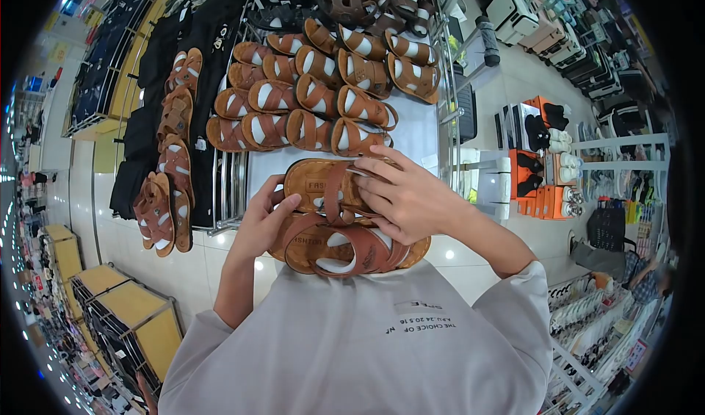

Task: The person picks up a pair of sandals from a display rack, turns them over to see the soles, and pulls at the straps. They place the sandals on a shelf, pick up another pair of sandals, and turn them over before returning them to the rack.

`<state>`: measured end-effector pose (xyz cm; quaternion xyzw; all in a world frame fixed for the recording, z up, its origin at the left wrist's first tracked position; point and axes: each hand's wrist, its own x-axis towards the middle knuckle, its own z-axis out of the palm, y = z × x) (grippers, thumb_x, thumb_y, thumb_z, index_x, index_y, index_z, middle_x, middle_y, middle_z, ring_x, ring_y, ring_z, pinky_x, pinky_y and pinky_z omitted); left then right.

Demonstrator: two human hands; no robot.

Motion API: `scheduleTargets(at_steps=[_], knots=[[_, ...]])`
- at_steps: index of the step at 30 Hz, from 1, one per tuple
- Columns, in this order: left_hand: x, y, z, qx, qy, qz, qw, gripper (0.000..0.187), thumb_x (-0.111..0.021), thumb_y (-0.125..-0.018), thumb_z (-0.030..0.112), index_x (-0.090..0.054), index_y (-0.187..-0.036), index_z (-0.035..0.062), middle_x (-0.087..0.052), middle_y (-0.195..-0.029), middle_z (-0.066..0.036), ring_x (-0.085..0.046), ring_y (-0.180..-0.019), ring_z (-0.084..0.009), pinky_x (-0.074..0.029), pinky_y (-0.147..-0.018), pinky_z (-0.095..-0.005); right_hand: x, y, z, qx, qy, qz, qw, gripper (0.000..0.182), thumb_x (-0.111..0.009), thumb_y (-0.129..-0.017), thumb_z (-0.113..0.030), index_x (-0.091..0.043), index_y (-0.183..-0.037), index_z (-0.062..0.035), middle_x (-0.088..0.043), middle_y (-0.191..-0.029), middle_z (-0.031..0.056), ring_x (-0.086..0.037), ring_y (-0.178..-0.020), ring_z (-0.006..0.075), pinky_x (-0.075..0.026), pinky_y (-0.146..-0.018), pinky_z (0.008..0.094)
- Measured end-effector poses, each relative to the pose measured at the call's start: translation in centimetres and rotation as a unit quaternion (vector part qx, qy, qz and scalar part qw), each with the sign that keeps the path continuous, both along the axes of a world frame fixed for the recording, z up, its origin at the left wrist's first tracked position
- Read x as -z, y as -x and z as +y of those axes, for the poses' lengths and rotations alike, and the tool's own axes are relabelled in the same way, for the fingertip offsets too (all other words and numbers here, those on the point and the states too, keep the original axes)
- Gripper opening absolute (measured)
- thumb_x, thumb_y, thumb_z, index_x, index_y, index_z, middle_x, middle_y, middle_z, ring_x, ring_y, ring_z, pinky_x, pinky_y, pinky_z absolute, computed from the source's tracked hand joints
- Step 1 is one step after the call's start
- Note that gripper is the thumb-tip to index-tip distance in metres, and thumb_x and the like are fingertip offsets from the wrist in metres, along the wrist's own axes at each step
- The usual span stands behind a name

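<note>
A pair of brown sandals is held close to my chest, over the near edge of the display stand. The far sandal point(312, 183) shows its tan insole with stamped lettering and a strap across it. Nearer to me, the other sandal point(367, 250) has wide reddish-brown straps with white stuffing under them. My left hand point(258, 220) grips the heel end at the left, thumb on top of the insole edge. Curled over the strapped front of the far sandal is my right hand point(404, 198), its fingertips partly hidden among the straps.
Rows of brown sandals point(316, 95) stuffed with white paper cover the white display top point(275, 171). More sandals point(176, 158) lie on black clothing at left. Metal rails point(444, 114) frame the stand. Orange shoe boxes point(547, 202) stand at right, a yellow-topped rack point(147, 312) lower left.
</note>
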<state>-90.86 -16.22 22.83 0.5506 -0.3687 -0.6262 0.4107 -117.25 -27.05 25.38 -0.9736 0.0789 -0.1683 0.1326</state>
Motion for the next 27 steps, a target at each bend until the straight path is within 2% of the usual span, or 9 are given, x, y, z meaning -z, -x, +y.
scheduleTargets(at_steps=[3, 6, 9, 12, 15, 18, 21, 24, 27], knots=[[-0.2, 0.0, -0.1, 0.0, -0.005, -0.006, 1.0, 0.037, -0.051, -0.097, 0.01, -0.04, -0.129, -0.0042, -0.064, -0.107, -0.015, -0.067, -0.092, -0.0179, -0.056, -0.076, -0.0271, -0.8, -0.3, 0.0, 0.022, 0.048, -0.049, 0.997, 0.036, -0.067, -0.064, -0.025, -0.068, -0.085, 0.0045, -0.064, -0.102, 0.0152, -0.052, -0.113, 0.03, -0.034, -0.107, 0.048], [-0.5, 0.2, -0.2, 0.004, -0.011, -0.001, 1.0, 0.036, -0.051, -0.097, 0.01, -0.04, -0.128, -0.0042, -0.064, -0.107, -0.015, -0.066, -0.092, -0.0178, -0.056, -0.076, -0.0265, -0.3, -0.4, 0.2, 0.028, 0.082, -0.017, 0.996, 0.038, -0.064, -0.064, -0.025, -0.068, -0.086, 0.0066, -0.065, -0.102, 0.0166, -0.051, -0.115, 0.0315, -0.033, -0.107, 0.0489], [-0.7, 0.2, -0.3, 0.014, -0.014, -0.007, 1.0, 0.035, -0.051, -0.097, 0.01, -0.041, -0.127, -0.0043, -0.063, -0.107, -0.016, -0.066, -0.095, -0.0177, -0.056, -0.076, -0.0259, -0.9, -0.1, 0.5, 0.034, 0.116, 0.099, 0.988, 0.044, -0.068, -0.066, -0.029, -0.067, -0.094, 0.0043, -0.064, -0.107, 0.0138, -0.047, -0.121, 0.0312, -0.031, -0.11, 0.0514], [-0.2, 0.1, -0.2, 0.022, -0.011, -0.009, 1.0, 0.035, -0.052, -0.097, 0.009, -0.041, -0.127, -0.0045, -0.063, -0.108, -0.016, -0.065, -0.097, -0.0177, -0.055, -0.077, -0.0257, -1.2, 0.0, 0.6, 0.042, 0.101, 0.135, 0.985, 0.046, -0.067, -0.065, -0.031, -0.068, -0.094, 0.0046, -0.065, -0.104, 0.0137, -0.048, -0.121, 0.0304, -0.031, -0.11, 0.0513], [0.0, 0.2, -0.4, 0.023, -0.013, -0.017, 0.999, 0.035, -0.052, -0.097, 0.009, -0.04, -0.127, -0.0046, -0.062, -0.109, -0.016, -0.064, -0.099, -0.0178, -0.055, -0.079, -0.0261, -0.5, -0.1, 0.5, 0.053, 0.105, 0.08, 0.99, 0.036, -0.059, -0.064, -0.022, -0.069, -0.083, 0.0068, -0.065, -0.09, 0.0162, -0.048, -0.117, 0.0326, -0.03, -0.109, 0.0511], [-0.4, 0.2, -0.5, 0.017, -0.016, -0.025, 0.999, 0.035, -0.051, -0.097, 0.008, -0.039, -0.127, -0.0042, -0.061, -0.109, -0.016, -0.064, -0.098, -0.018, -0.055, -0.079, -0.0264, 0.6, -0.4, 0.5, 0.036, 0.055, -0.02, 0.998, 0.025, -0.061, -0.062, -0.016, -0.069, -0.076, 0.003, -0.065, -0.081, 0.0123, -0.049, -0.116, 0.0323, -0.028, -0.11, 0.0524], [-0.7, 0.1, -0.5, 0.02, -0.022, -0.025, 0.999, 0.035, -0.05, -0.097, 0.008, -0.039, -0.128, -0.0036, -0.061, -0.109, -0.016, -0.064, -0.098, -0.0181, -0.055, -0.079, -0.0267, 0.7, -0.1, 0.8, 0.032, 0.028, 0.028, 0.999, 0.016, -0.062, -0.061, -0.012, -0.068, -0.071, 0.0005, -0.064, -0.075, 0.0086, -0.05, -0.116, 0.0322, -0.027, -0.11, 0.0559], [-0.2, -0.1, -0.4, 0.024, -0.005, -0.037, 0.999, 0.034, -0.051, -0.097, 0.008, -0.039, -0.127, -0.0032, -0.061, -0.109, -0.016, -0.064, -0.098, -0.0183, -0.055, -0.08, -0.0271, 1.3, -0.1, 0.8, 0.048, -0.01, 0.045, 0.998, 0.016, -0.063, -0.061, -0.012, -0.069, -0.07, -0.001, -0.064, -0.073, 0.0064, -0.048, -0.119, 0.0323, -0.025, -0.111, 0.0581], [-0.1, -0.2, -0.3, 0.021, -0.007, -0.034, 0.999, 0.034, -0.051, -0.097, 0.008, -0.04, -0.126, -0.0031, -0.061, -0.109, -0.016, -0.063, -0.099, -0.0181, -0.054, -0.08, -0.0274, 1.9, 0.0, 0.8, 0.023, -0.068, 0.002, 0.997, 0.013, -0.063, -0.06, -0.01, -0.069, -0.069, -0.0019, -0.064, -0.074, 0.0055, -0.045, -0.124, 0.0328, -0.022, -0.109, 0.0636]])
